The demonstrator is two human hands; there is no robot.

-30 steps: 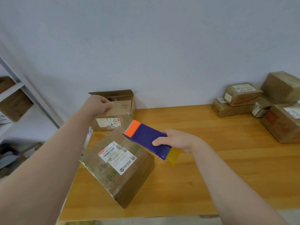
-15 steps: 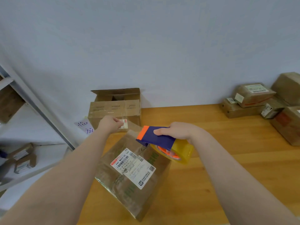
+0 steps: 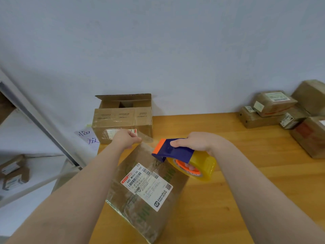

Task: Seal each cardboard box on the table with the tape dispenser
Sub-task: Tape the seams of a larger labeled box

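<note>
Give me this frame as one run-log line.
phase: starting tape on labelled box | left hand: pinches tape end at box's far edge | right hand: grips tape dispenser above box | open box: behind, unsealed

The counter (image 3: 228,199) is showing honey-coloured wood with a smooth, lightly glossy finish. The nearest box (image 3: 140,217) is showing brown cardboard under wrinkled clear film that is catching the light, and its label (image 3: 146,185) is looking like white matt paper. The tape dispenser (image 3: 173,150) is showing smooth blue and orange plastic, while its tape roll (image 3: 204,166) is gleaming yellowish and translucent. A thin tape strip (image 3: 146,139) at its 10 o'clock is glinting, clear and glossy. The open box (image 3: 123,118) at 11 o'clock is showing matt corrugated cardboard with shiny tape bands. The wall (image 3: 158,50) is looking matt and painted.
</note>
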